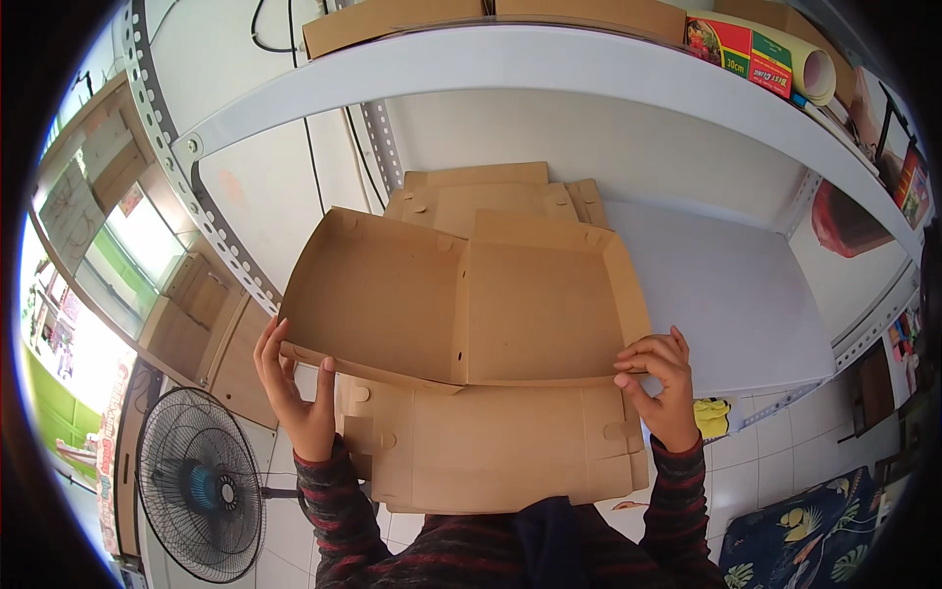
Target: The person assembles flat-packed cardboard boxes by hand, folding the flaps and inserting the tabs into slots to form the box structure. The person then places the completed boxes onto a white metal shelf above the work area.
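A brown cardboard box [392, 285] lies unfolded in front of me, its two shallow halves side by side and joined along a middle crease. At its near left corner my left hand [302, 401] grips the wall, thumb on the front side and fingers round the outer side. My right hand [663, 385] has its bent fingers over the near right corner, with the thumb below. Under the box, a flat cardboard blank [505, 442] with slots and tabs sticks out toward my body. More flat blanks [481, 201] lie behind it.
A white shelf surface [711, 294] extends to the right, beneath an upper shelf edge [549, 59] that carries cardboard and a cling-wrap box [741, 54]. A standing fan [201, 486] is at lower left. Yellow cloth-like material [712, 417] shows below the shelf at right.
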{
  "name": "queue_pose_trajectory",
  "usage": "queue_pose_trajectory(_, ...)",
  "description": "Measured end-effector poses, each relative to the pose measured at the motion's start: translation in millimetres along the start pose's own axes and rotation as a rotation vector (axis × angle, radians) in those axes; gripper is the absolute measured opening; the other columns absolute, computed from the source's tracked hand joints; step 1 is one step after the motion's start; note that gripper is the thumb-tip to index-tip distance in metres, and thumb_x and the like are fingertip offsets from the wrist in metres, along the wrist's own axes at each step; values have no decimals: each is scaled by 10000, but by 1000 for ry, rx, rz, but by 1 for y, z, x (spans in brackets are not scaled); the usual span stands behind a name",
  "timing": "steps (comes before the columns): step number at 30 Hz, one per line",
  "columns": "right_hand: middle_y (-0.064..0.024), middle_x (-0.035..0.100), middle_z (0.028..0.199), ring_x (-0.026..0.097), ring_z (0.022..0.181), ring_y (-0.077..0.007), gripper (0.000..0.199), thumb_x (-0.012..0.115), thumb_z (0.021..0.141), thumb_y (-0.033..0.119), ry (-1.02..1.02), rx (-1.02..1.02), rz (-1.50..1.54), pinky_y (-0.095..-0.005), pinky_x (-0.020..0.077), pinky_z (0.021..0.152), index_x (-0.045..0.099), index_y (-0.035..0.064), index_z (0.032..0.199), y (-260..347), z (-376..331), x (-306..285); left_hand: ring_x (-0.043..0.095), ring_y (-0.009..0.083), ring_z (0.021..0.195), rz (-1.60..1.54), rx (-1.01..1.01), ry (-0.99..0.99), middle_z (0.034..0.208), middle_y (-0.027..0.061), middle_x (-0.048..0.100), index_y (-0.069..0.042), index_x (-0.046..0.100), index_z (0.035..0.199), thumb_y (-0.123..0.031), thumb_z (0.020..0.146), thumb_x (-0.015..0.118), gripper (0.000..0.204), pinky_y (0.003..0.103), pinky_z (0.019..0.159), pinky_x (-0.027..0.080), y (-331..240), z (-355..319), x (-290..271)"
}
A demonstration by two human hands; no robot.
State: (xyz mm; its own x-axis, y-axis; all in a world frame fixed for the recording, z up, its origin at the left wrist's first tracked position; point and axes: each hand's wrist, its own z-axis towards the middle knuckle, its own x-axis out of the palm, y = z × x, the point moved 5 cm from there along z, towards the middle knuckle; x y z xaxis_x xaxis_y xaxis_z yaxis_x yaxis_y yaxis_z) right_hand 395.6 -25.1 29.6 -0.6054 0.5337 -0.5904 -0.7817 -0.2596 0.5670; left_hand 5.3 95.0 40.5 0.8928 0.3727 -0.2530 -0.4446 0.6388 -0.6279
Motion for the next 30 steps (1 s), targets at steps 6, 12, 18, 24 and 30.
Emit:
queue_pose_trajectory(6,13,644,860,548,961,-208,124,747,805,171,34,4,-53,-550,194,1126,690,81,741,-11,0,11,427,282,1340,-20,14,-11,1436,139,414,-42,460,1367,-2,846,668,563,444,1095,380,-3,0,2)
queue_pose_trajectory(12,14,647,873,545,964,-205,160,743,813,187,82,23,-63,-560,189,1119,691,73,714,-14,5,14,419,294,1346,-57,38,-33,1447,150,395,-35,452,1339,-2,829,678,559,460,1109,358,-8,-2,2)
queue_pose_trajectory(18,-84,669,1106,556,1111,-274,234,735,846,227,98,-67,92,-480,329,1077,703,44,989,-1,33,-12,421,286,1344,-59,20,-65,1447,143,396,-46,455,1308,-3,803,712,568,458,1115,350,-5,-2,3)
queue_pose_trajectory(24,-168,611,1254,550,1172,-360,432,698,901,255,-53,-215,15,-406,421,1026,604,18,1250,-36,114,9,435,286,1329,-53,26,-93,1434,152,402,-43,463,1302,1,788,723,577,457,1104,373,-12,0,5)
queue_pose_trajectory(30,-177,616,1077,595,1012,-363,338,709,890,256,30,-95,-94,-411,481,888,661,3,1109,-75,134,42,451,290,1311,-53,40,-100,1420,157,411,-36,477,1295,-11,782,735,574,445,1077,409,-12,-2,3)
